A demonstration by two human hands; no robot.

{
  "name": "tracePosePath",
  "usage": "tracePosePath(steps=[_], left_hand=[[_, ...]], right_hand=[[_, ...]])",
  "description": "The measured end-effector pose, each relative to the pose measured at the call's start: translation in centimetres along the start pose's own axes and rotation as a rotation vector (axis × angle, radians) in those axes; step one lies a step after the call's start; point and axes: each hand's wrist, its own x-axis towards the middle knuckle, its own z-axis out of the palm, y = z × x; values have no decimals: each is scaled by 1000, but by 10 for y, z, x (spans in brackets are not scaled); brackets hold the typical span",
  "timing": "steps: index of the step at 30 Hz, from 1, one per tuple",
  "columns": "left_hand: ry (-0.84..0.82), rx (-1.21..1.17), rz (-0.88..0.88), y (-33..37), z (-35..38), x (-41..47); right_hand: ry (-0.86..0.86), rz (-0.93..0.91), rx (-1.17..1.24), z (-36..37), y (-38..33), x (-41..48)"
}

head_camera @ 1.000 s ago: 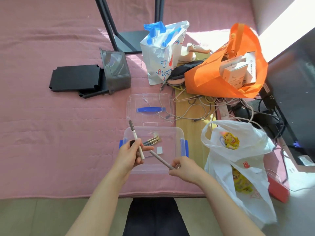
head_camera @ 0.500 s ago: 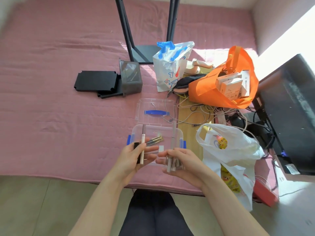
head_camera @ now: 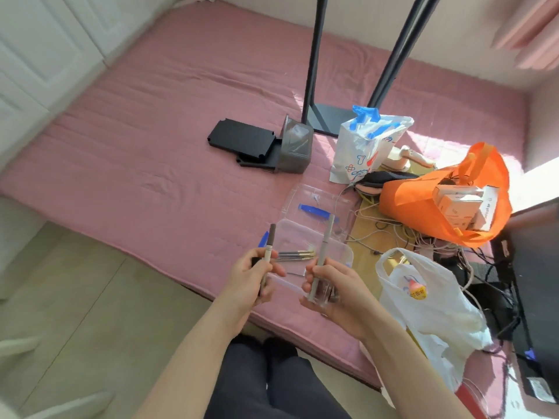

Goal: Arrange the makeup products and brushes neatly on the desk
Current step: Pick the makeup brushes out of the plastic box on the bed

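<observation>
My left hand [head_camera: 252,281] grips a slim beige makeup pencil [head_camera: 269,241] with a dark cap, held upright. My right hand [head_camera: 335,290] holds a second slim pencil [head_camera: 325,247] upright, together with a small clear item against the palm. Both hands hover over the near edge of a clear plastic box [head_camera: 290,234] with blue clips on the pink mat. Inside the box lie a few thin brushes [head_camera: 295,254] with gold ferrules and a small white card.
The box's clear lid [head_camera: 305,198] with a blue handle lies just behind it. Beyond are a grey bin [head_camera: 295,152], black trays [head_camera: 242,140], a white-blue bag [head_camera: 363,149], an orange bag [head_camera: 423,201] with cartons, tangled cables and a white plastic bag [head_camera: 429,300].
The view has swung up and left. My right hand turned its pencil from slanted to upright, and both hands now hold their pencils side by side above the box.
</observation>
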Motion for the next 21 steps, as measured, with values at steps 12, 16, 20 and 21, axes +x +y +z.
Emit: tracePosePath(steps=[12,16,20,21], left_hand=[[274,-224,53,-22,-80,-75],[380,-284,89,-27,-120,-99],[448,-368,122,-33,-164,-127],[462,-386,129,-36,-176,-135]], right_hand=[[-117,162,-254,116,29,10],[-202,172,-382,162,48,12],[-247,180,-483,212,72,10],[-249,180,-515,224,80,10]])
